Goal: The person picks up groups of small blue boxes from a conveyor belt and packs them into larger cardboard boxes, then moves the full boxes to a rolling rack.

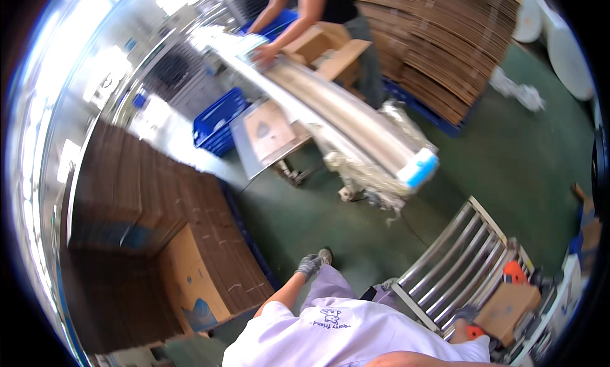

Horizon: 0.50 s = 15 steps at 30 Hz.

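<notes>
My left hand (309, 265), in a grey glove, hangs beside my left thigh and shoe; it looks loosely open, with nothing visible in it. My right hand (466, 313), also gloved, is at the left side of a closed brown cardboard box (508, 311) at the lower right. Whether it touches the box, and how its fingers lie, I cannot make out. The box sits at the end of a metal roller conveyor (454, 259), between two orange machine parts (515, 273).
A stack of flattened cardboard (210, 233) stands left, another (438, 43) on a blue pallet at the back. Ahead runs a long conveyor (349, 113) with plastic wrap at its end. A co-worker's hands (265, 54) are over it, near an open carton (324, 46). A blue crate (219, 120) stands beyond.
</notes>
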Each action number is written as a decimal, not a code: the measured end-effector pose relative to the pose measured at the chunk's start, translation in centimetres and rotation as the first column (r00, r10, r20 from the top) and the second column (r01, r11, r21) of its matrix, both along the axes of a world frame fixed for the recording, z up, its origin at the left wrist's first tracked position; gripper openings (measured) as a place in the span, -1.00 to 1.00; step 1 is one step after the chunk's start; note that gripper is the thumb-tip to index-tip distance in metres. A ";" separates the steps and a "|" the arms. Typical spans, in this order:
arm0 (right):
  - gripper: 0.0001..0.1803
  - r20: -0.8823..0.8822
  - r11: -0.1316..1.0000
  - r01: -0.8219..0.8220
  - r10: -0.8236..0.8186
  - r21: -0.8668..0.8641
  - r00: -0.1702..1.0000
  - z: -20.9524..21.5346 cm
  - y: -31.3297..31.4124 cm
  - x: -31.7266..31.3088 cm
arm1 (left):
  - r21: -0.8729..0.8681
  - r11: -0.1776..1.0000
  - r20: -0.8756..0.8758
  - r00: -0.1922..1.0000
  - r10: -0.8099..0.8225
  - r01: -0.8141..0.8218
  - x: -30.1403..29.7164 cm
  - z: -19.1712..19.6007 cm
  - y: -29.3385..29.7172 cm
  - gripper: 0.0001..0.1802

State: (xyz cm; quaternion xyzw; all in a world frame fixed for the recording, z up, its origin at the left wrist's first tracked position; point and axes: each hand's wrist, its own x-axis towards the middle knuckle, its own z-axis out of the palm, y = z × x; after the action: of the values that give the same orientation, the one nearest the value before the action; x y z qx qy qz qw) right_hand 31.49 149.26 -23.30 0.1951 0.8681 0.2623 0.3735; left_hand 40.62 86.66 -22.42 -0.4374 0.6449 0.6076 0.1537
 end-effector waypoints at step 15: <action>-0.61 -0.404 -0.203 -0.363 0.641 -0.909 0.652 -3.9 -63.4 -9.2 | -0.749 0.218 -0.551 0.771 0.320 -0.626 20.1 19.6 -41.6 -0.60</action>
State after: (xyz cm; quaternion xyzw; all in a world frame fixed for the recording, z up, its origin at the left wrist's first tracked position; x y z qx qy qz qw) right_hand 22.32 85.89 -27.25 -0.5037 0.7537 -0.2405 0.3470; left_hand 60.71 45.10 -2.83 -0.5328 0.7125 0.2244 -0.3976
